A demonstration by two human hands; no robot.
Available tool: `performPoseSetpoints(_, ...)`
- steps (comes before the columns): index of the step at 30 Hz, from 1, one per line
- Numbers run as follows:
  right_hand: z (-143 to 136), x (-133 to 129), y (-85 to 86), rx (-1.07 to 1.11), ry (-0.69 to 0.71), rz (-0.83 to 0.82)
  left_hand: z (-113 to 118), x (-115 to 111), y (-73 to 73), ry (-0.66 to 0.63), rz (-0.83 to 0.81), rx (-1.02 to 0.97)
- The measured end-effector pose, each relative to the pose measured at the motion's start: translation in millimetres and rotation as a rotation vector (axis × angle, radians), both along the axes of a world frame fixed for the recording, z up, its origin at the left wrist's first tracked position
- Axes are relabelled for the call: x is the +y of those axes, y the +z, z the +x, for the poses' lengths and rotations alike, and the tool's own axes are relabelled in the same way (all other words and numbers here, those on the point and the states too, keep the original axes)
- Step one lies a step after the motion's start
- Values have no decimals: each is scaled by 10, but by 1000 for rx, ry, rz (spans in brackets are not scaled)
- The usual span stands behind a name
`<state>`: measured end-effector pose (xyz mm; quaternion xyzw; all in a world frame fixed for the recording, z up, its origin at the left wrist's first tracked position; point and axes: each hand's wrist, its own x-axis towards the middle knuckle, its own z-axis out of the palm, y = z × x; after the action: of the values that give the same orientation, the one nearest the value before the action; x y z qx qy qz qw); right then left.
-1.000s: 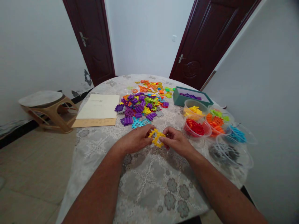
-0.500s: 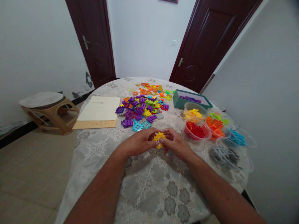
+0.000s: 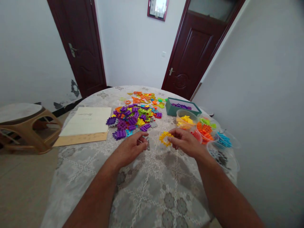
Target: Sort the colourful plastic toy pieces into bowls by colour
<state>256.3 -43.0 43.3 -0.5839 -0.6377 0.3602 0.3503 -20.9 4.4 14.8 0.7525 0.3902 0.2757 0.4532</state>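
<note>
A yellow piece (image 3: pixel 162 138) is pinched by the right hand (image 3: pixel 185 141), a grey piece (image 3: pixel 148 144) by the nearby left hand (image 3: pixel 132 146).

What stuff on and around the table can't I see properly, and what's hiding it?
All in the head view:
- Red pieces: partly hidden by the right hand.
- Gray piece: partly covered by the left hand.
- Bottom of the pile: buried under the top pieces.
- Marks on the paper: too small and blurry to read.
- Stool: cut off by the left edge.
- Picture: cut off by the top edge.
</note>
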Motion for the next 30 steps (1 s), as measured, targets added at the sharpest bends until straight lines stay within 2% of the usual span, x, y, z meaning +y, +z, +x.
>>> performPoseSetpoints(3, 400, 237, 245, -350, -227, 202, -82, 63, 12, 106, 42, -21)
performPoseSetpoints(5, 685, 470, 350, -559, -387, 295, -126, 87, 26, 150, 59, -24)
performPoseSetpoints(8, 1018, 800, 407, -838, -572, 259, -164, 97, 44, 181, 68, -26)
performPoseSetpoints(11, 1176, 976, 378, -992, -617, 159, -188, 96, 51, 184, 68, -23)
performPoseSetpoints(15, 1187, 981, 303, -1050, -657, 157, -254, 116, 61, 228, 67, -54)
performPoseSetpoints(19, 1098, 923, 311, -1144, -610, 200, -327, 147, 67, 320, 86, -75)
performPoseSetpoints(24, 790, 784, 505, -1124, -526, 267, -338, 156, 57, 366, 70, -100)
performPoseSetpoints(27, 419, 617, 573, -987, -321, 324, -336, 154, 60, 419, 129, -26)
performPoseSetpoints(30, -60, 454, 411, -791, -30, 310, -347, 158, 43, 482, 256, 151)
